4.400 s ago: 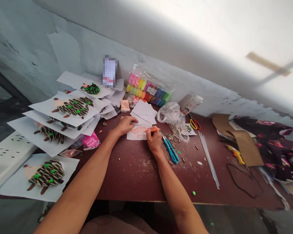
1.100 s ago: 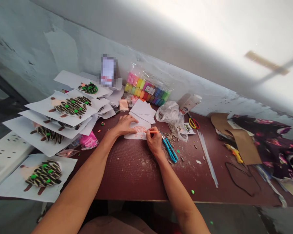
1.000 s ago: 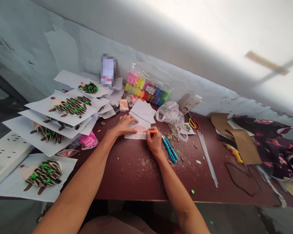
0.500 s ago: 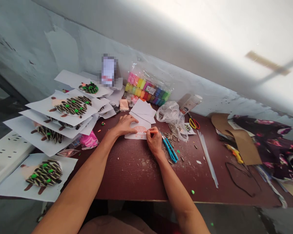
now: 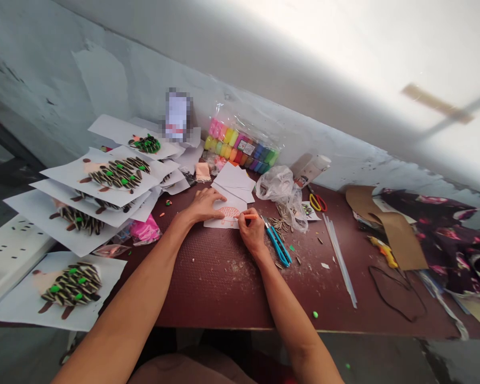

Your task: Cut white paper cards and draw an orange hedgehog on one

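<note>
My right hand (image 5: 252,233) is shut on an orange marker pen (image 5: 253,217), whose tip rests on an orange hedgehog drawing (image 5: 229,213). The drawing is on a white paper sheet (image 5: 220,222), and my left hand (image 5: 203,206) lies flat on that sheet, holding it down. Just right of my right hand lie a blue utility knife (image 5: 278,247) and a scatter of sunflower seed shells (image 5: 280,224). A stack of white paper pieces (image 5: 234,181) sits just above the drawing.
Seed-and-clay hedgehog collages on paper (image 5: 116,173) overlap at the left of the dark red table (image 5: 208,288). Behind stand a bag of coloured clay (image 5: 240,143), a plastic bag (image 5: 278,184) and scissors (image 5: 317,202). Clear plastic strips (image 5: 339,258), brown cardboard (image 5: 400,234) and floral fabric (image 5: 436,240) lie right.
Both hands stay on the sheet, with the pen still at the drawing. My left hand now covers more of the paper than in the oldest frame, and the view has shifted slightly.
</note>
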Demonstrator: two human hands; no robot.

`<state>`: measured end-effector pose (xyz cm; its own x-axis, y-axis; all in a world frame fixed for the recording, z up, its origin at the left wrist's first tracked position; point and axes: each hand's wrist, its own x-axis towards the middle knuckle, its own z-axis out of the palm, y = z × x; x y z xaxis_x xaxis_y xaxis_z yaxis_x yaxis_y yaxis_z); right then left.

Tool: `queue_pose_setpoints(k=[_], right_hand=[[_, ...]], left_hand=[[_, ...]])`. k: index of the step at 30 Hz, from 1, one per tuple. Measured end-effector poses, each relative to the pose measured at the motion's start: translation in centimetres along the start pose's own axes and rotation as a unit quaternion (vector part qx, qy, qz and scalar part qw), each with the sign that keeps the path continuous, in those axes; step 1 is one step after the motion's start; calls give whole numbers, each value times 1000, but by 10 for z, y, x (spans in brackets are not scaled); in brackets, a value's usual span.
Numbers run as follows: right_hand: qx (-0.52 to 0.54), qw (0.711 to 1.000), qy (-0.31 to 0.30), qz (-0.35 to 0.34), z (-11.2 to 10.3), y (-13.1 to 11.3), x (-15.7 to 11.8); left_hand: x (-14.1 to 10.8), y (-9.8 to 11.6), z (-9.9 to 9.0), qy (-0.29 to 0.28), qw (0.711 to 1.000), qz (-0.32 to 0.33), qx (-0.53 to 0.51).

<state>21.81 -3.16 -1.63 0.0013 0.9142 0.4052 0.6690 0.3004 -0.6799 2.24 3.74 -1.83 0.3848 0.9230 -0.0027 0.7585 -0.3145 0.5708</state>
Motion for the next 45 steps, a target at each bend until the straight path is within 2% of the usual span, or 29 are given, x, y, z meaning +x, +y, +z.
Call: queue_pose_setpoints(k=[6,20,26,29,45], right_hand=[[1,1000,13,12,1,1,-1],[6,1000,1,7,0,2,-1],[-22,997,67,30,-2,2,-1],[-37,995,81,34,-2,2,-1],[-24,999,26,7,-2,2,0]], left_hand=[[0,0,-1,-5,1000,5,5],[0,2,-2,-14,1000,-3,21],[-1,2,-4,-17,1000,-1,17],[-1,2,-4,-19,1000,0,17],[-2,4,-4,-13,1000,-7,17]])
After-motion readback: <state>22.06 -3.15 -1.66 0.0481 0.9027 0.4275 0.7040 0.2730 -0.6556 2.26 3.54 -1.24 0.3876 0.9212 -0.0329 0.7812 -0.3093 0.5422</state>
